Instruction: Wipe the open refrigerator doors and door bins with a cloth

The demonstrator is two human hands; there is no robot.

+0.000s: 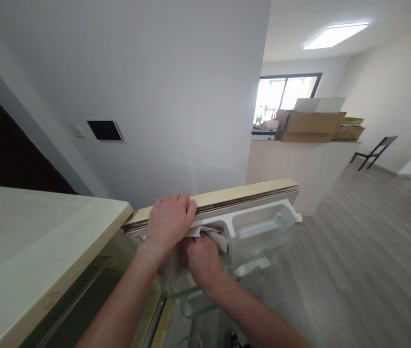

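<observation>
A fridge door [249, 191] stands open in front of me, its wood-faced top edge running left to right. My left hand [171, 217] grips that top edge from above. Just below it, my right hand [201, 258] is closed on a grey-white cloth [214, 235] and presses it inside the left clear plastic door shelf [176, 285]. The neighbouring clear door bin [263, 232] to the right holds nothing that I can see. Lower clear shelves show under my right forearm.
A pale wooden cabinet top [27, 241] lies at my left. A white wall [154, 96] with a dark panel [104, 130] and a switch [78, 129] stands behind. Cardboard boxes [310, 126] sit on a counter at the back right, and a chair [374, 151] stands on the grey wood floor [372, 251].
</observation>
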